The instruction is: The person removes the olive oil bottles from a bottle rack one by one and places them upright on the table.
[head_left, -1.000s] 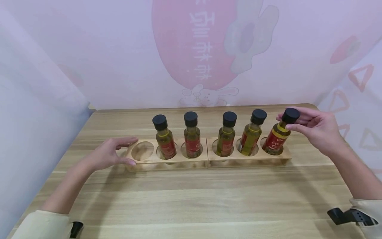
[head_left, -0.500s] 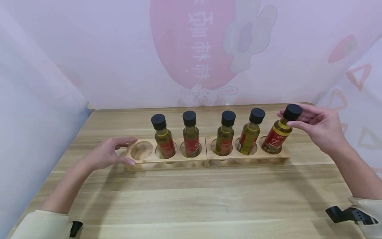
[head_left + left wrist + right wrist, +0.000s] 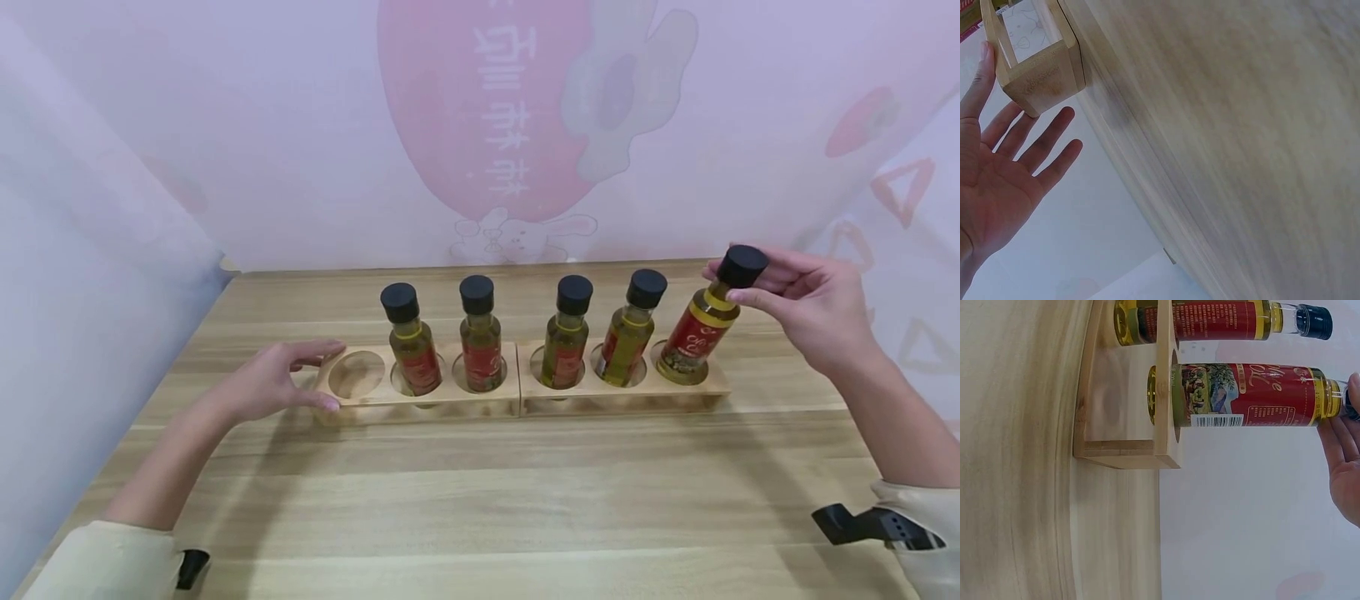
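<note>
My right hand pinches a bottle of olive oil by its neck, just under the black cap. The bottle leans right, partly raised in the rightmost hole of a wooden bottle rack; in the right wrist view the bottle's base shows just below the rack's top board. My left hand spans the far left end of the adjoining wooden rack, thumb at the front edge and fingers at the back. In the left wrist view its thumb touches the rack, with the other fingers spread.
Several more olive oil bottles with black caps stand in the racks, such as the left one and the one beside the held bottle. The leftmost hole holds no bottle. A printed curtain hangs behind the wooden table.
My right hand has lifted the olive oil bottle higher and slightly right, drawing more of it out of its hole. The left hand stays at the rack's end.
</note>
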`<state>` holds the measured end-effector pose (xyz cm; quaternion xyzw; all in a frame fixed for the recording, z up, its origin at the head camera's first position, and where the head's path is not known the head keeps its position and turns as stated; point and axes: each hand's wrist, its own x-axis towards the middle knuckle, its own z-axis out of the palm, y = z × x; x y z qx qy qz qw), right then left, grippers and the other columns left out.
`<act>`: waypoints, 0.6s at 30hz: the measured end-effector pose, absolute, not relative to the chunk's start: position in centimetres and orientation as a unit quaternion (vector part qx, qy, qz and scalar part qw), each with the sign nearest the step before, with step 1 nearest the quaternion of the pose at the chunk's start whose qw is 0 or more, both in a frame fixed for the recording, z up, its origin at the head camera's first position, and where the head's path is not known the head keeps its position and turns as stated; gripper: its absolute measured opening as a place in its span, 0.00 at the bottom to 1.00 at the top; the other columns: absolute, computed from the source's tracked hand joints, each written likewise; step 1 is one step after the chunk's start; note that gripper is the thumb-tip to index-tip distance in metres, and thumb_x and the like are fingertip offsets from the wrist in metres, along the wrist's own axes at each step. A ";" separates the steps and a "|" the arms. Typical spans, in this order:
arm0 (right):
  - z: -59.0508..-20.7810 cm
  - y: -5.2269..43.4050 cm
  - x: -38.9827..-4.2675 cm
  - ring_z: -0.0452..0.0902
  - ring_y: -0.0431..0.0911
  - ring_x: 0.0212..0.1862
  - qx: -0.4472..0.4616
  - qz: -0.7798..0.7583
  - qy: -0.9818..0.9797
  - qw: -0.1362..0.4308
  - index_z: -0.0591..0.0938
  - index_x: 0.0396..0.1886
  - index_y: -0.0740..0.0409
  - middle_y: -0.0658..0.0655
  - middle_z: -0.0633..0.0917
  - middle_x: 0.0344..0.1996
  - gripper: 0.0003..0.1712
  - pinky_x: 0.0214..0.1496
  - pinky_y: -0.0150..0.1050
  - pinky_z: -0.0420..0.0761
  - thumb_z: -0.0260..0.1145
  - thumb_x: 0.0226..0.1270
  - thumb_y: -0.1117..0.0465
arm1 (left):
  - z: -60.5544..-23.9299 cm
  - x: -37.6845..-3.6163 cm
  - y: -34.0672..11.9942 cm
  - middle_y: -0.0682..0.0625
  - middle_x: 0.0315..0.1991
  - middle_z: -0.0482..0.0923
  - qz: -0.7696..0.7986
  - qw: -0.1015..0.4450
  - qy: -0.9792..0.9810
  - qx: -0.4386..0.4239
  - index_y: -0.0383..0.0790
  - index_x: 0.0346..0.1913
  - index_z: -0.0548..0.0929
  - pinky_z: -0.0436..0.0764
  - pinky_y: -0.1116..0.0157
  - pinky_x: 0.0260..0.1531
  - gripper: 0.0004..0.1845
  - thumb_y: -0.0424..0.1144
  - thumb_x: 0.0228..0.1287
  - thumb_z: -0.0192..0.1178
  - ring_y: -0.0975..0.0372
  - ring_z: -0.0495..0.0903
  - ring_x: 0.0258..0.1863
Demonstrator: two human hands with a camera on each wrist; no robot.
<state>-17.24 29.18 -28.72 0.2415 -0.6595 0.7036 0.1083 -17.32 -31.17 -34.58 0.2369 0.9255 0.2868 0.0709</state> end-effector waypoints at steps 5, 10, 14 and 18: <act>-28.6 29.2 -17.5 0.90 0.48 0.48 0.249 0.714 -0.646 0.109 0.78 0.58 0.83 0.62 0.91 0.43 0.25 0.55 0.32 0.85 0.62 0.60 0.91 | -34.6 -17.4 -31.1 0.32 0.68 0.75 0.285 0.072 0.927 0.233 0.26 0.69 0.75 0.76 0.36 0.63 0.44 0.46 0.53 0.81 0.35 0.79 0.61; -28.4 29.1 -17.8 0.90 0.49 0.47 0.251 0.725 -0.631 0.111 0.78 0.59 0.83 0.63 0.91 0.43 0.26 0.55 0.33 0.85 0.60 0.59 0.92 | -34.6 -17.3 -31.1 0.31 0.67 0.75 0.288 0.072 0.926 0.231 0.25 0.68 0.76 0.76 0.36 0.63 0.44 0.45 0.52 0.82 0.35 0.79 0.61; -28.1 29.0 -18.1 0.90 0.49 0.47 0.255 0.731 -0.622 0.116 0.78 0.59 0.83 0.63 0.91 0.44 0.27 0.56 0.34 0.85 0.60 0.59 0.92 | -34.5 -17.2 -31.1 0.32 0.67 0.76 0.291 0.071 0.925 0.233 0.25 0.68 0.76 0.76 0.36 0.63 0.44 0.45 0.52 0.82 0.36 0.79 0.60; -27.9 28.8 -18.4 0.90 0.49 0.47 0.257 0.737 -0.614 0.121 0.77 0.59 0.83 0.64 0.91 0.44 0.26 0.56 0.34 0.85 0.60 0.60 0.92 | -34.5 -17.2 -31.1 0.31 0.67 0.76 0.291 0.067 0.925 0.236 0.25 0.68 0.76 0.76 0.36 0.63 0.44 0.45 0.52 0.82 0.36 0.79 0.60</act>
